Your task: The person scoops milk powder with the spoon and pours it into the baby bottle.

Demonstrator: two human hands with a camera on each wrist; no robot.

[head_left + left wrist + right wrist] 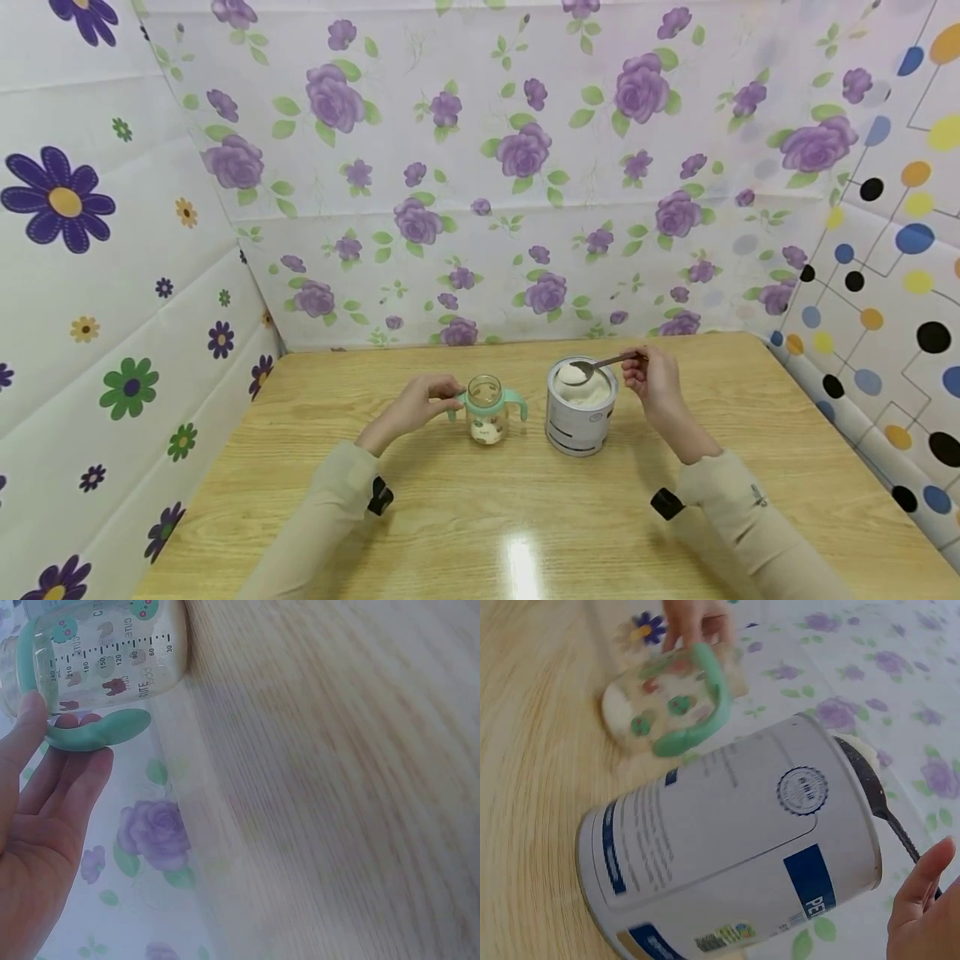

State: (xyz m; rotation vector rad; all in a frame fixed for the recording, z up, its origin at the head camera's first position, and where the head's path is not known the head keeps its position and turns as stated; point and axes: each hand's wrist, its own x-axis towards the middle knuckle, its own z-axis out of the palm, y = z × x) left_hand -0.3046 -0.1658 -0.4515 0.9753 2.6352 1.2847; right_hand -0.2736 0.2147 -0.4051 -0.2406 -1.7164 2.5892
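Note:
A clear baby bottle (487, 427) with a mint-green collar and two handles stands uncapped on the table, some pale powder visible low inside. My left hand (416, 405) pinches its left handle (112, 730) between thumb and fingers. To the bottle's right is an open white can (576, 429) of off-white milk powder (594, 392). With my right hand (660, 387) I grip the handle end of a dark spoon (617, 360). The spoon's bowl carries a rounded heap of powder (573, 374) at the can's mouth. In the right wrist view the can hides part of the spoon.
The wooden table (465, 517) has a floral sheet (487, 183) hanging behind its far edge. Patterned sheets also stand at the left (135, 300) and right (885, 275) sides. The bottle and can stand side by side with a narrow gap between them.

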